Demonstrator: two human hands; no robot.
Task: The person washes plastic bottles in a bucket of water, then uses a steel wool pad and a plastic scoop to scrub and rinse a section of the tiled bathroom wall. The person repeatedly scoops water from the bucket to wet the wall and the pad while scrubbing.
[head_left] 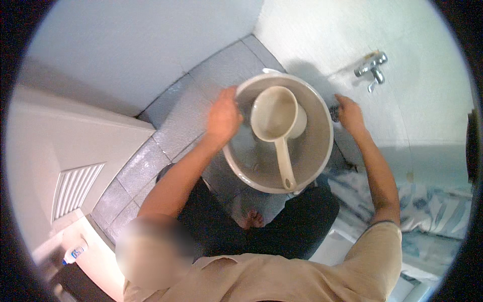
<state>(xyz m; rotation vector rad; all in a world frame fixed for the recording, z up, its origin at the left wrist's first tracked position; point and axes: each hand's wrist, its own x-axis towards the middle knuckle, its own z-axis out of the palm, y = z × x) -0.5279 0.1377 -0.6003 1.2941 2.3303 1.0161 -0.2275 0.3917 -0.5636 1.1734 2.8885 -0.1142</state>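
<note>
A large round pale bucket (328, 146) stands on the tiled floor between my knees. Inside it rests a cream dipper (274, 113), its cup toward the far side and its long handle pointing back toward me; how much water is in the bucket I cannot tell. My left hand (224, 116) is closed at the bucket's left rim, fingers curled over the edge. Just off the bucket's right side, my right hand (350, 115) is closed by a small dark thing (334, 113), with one finger partly extended. The kind of that dark thing is unclear.
A metal tap (373, 69) sticks out from the white wall at the right. Grey floor tiles (136, 168) run along the left, beside a pale door with a vent (78, 190). A white bottle (75, 254) sits at lower left; patterned blue-white material (427, 206) is at right.
</note>
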